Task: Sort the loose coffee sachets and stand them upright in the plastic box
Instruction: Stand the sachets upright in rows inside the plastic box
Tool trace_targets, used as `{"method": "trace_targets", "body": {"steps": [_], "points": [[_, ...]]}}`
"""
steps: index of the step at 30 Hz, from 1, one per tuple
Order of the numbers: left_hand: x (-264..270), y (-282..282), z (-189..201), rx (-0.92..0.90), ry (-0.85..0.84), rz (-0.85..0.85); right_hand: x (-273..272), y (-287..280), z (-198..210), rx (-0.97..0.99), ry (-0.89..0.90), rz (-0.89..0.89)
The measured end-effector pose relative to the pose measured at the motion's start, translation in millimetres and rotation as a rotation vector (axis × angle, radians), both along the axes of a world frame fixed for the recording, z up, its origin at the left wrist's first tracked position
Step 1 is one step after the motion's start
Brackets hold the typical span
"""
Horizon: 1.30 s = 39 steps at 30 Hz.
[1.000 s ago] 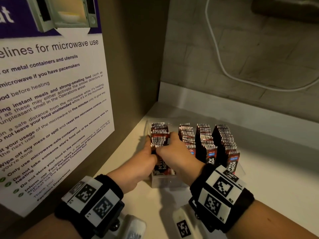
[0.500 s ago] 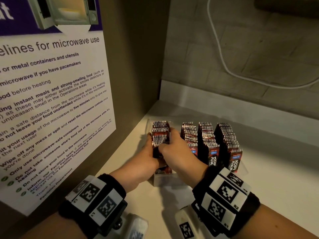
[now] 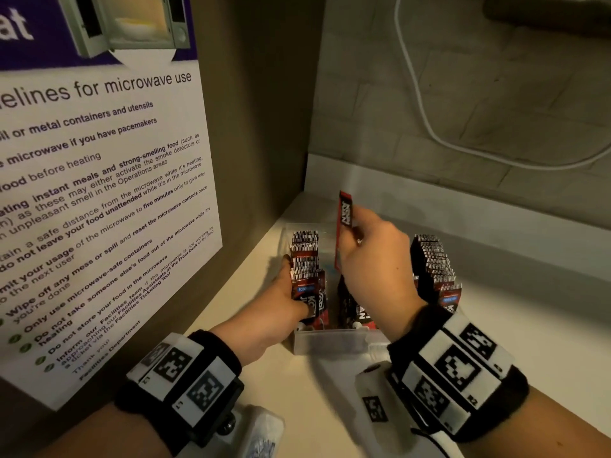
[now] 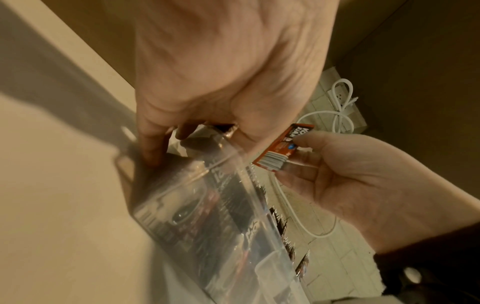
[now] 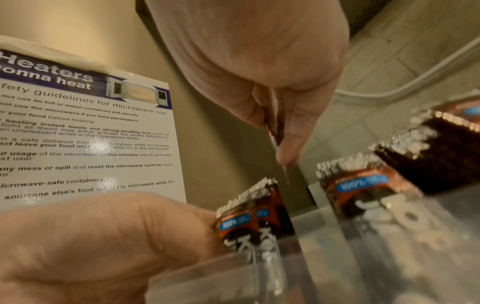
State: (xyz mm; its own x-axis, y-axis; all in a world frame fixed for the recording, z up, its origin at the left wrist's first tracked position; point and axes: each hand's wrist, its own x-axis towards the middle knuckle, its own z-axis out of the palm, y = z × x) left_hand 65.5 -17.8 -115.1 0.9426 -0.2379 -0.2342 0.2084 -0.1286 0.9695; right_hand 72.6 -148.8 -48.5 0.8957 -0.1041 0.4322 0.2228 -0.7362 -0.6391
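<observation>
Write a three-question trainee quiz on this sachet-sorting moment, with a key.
1. True or false: the right hand is empty.
2. What does the left hand hold steady? A) the white cable B) the leftmost row of sachets in the plastic box C) the poster
3. Fill in: the lifted sachet is held ___ the box.

Key: 1 false, it pinches one sachet; 2 B; 3 above.

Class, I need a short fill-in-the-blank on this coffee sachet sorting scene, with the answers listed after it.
1. The right hand pinches one sachet ____ the plastic box.
2. The left hand steadies the ____ row of sachets.
3. The poster gives guidelines for ____ use.

Answers: above; leftmost; microwave
</observation>
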Motion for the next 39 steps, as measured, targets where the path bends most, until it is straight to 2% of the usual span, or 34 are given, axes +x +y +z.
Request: {"method": "trace_targets", "body": {"steps": [4, 8, 13, 20, 25, 30, 39], "points": [[0, -1, -1, -0.005, -0.011, 0.000, -9, -5, 3, -0.122, 0.022, 0.009], [2, -2, -3, 0.003, -0.033, 0.032, -17, 8, -10, -0.219, 0.100, 0.068], [2, -2, -2, 0.018, -0.041, 0.007, -21, 18, -23, -0.087, 0.273, 0.164], [3, 0, 0, 0.025, 0.019, -0.030, -12, 11, -31, -0.005, 0.325, 0.159], [2, -2, 0, 0.054, 0.021, -0.003, -8, 10, -34, -0.166, 0.303, 0.100], [2, 1, -5, 0.062, 0.004, -0.011, -15, 14, -28, -0.289, 0.327, 0.136], [-1, -4, -2, 0.021, 0.054, 0.031, -2, 8, -30, -0.019, 0.667, 0.229]]}}
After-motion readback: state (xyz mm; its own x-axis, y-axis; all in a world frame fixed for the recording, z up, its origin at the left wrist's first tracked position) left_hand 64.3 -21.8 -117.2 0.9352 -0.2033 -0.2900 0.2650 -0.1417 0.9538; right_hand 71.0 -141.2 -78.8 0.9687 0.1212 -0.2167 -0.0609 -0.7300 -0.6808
